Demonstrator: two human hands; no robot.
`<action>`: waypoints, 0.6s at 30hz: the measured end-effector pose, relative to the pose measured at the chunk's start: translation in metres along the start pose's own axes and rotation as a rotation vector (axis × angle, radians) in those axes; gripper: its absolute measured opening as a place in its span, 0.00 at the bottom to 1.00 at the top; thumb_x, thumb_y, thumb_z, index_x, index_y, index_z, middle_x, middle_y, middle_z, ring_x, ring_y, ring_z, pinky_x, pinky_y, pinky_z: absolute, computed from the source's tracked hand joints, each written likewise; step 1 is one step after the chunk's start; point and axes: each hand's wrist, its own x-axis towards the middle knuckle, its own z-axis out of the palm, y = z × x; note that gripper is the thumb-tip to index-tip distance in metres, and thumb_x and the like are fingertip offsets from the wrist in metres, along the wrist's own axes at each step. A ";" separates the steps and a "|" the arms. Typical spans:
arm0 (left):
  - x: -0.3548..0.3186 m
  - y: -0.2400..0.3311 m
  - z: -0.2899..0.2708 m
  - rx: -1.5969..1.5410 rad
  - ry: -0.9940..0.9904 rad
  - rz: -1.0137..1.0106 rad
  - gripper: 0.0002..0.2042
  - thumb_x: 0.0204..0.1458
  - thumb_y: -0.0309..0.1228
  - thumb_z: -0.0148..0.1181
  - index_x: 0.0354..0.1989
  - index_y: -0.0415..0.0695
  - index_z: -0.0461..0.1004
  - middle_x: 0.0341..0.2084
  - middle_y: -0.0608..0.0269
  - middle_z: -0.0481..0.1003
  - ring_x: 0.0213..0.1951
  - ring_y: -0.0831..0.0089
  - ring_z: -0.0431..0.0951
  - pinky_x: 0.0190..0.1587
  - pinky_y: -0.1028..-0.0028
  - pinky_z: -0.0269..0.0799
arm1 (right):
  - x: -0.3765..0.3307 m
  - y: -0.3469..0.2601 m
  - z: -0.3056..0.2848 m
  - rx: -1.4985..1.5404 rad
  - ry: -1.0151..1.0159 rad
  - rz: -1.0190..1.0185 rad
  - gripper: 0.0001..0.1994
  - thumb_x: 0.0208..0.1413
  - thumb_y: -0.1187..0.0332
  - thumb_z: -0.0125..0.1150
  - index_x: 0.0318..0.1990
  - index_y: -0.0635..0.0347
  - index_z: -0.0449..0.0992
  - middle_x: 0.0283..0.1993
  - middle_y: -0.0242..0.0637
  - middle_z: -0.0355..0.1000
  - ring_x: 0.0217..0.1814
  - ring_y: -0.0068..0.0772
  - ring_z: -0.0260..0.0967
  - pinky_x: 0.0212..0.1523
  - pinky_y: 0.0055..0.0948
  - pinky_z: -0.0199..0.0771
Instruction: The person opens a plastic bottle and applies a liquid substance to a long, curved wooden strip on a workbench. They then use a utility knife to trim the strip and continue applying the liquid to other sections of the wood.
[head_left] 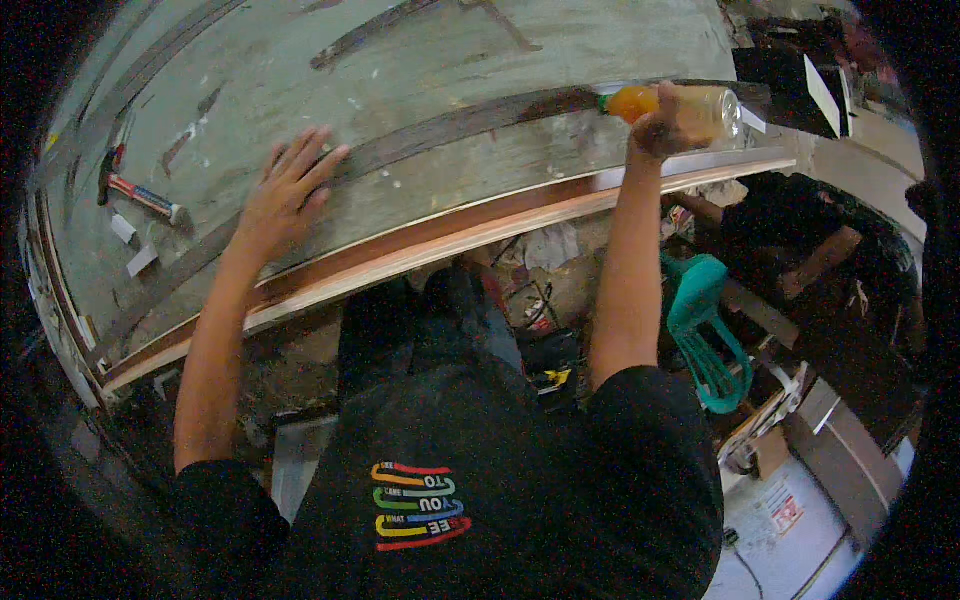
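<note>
My right hand (660, 128) is wrapped round a clear plastic bottle (708, 110) with amber liquid in it. The bottle lies on its side in the grip, its green tip pointing left, over a dark brown band on the greenish worktop (440, 75). Whether anything flows from the tip cannot be made out. Spread fingers mark my left hand (290, 195), which rests on or just above the worktop near the band's left part and holds nothing. A long wooden strip (440, 245) runs along the worktop's near edge, below both hands.
A hammer (145, 195) and small white pieces (140, 261) lie at the worktop's left. Right of my forearm stands a green plastic chair (700, 310). Beyond it another person's arm (825, 260) shows. Cluttered items, including a black box (550, 375), sit below the worktop's edge.
</note>
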 end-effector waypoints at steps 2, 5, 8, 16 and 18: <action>-0.033 -0.033 0.004 0.125 0.064 0.065 0.27 0.66 0.37 0.51 0.75 0.65 0.60 0.77 0.67 0.53 0.78 0.64 0.48 0.78 0.50 0.35 | -0.009 -0.002 0.002 -0.413 -0.013 -0.497 0.20 0.53 0.50 0.74 0.42 0.53 0.79 0.38 0.45 0.75 0.47 0.46 0.72 0.54 0.54 0.69; -0.061 -0.057 0.012 0.157 0.091 0.084 0.26 0.67 0.40 0.48 0.74 0.66 0.61 0.77 0.68 0.53 0.78 0.64 0.47 0.78 0.50 0.32 | -0.081 -0.061 0.033 -0.225 -0.005 -0.341 0.24 0.49 0.53 0.77 0.47 0.56 0.76 0.43 0.44 0.73 0.48 0.45 0.72 0.55 0.52 0.70; -0.058 -0.060 0.018 0.145 0.125 0.100 0.24 0.68 0.41 0.46 0.74 0.66 0.62 0.77 0.68 0.53 0.78 0.65 0.47 0.78 0.50 0.32 | -0.172 -0.158 0.074 0.172 -0.105 -0.406 0.30 0.45 0.57 0.79 0.52 0.59 0.72 0.47 0.44 0.71 0.48 0.44 0.71 0.56 0.50 0.70; -0.057 -0.056 0.009 0.072 0.118 0.111 0.24 0.66 0.41 0.49 0.72 0.66 0.65 0.77 0.68 0.55 0.78 0.65 0.50 0.77 0.48 0.33 | -0.145 -0.155 0.062 0.170 -0.170 -0.113 0.24 0.49 0.58 0.75 0.50 0.55 0.71 0.46 0.42 0.70 0.45 0.45 0.71 0.48 0.48 0.72; -0.057 -0.057 0.010 0.056 0.106 0.099 0.25 0.66 0.42 0.50 0.72 0.66 0.66 0.76 0.68 0.55 0.77 0.65 0.50 0.77 0.48 0.33 | -0.087 -0.084 0.043 -0.105 -0.038 -0.215 0.17 0.55 0.59 0.72 0.46 0.52 0.73 0.44 0.41 0.72 0.44 0.48 0.72 0.48 0.51 0.70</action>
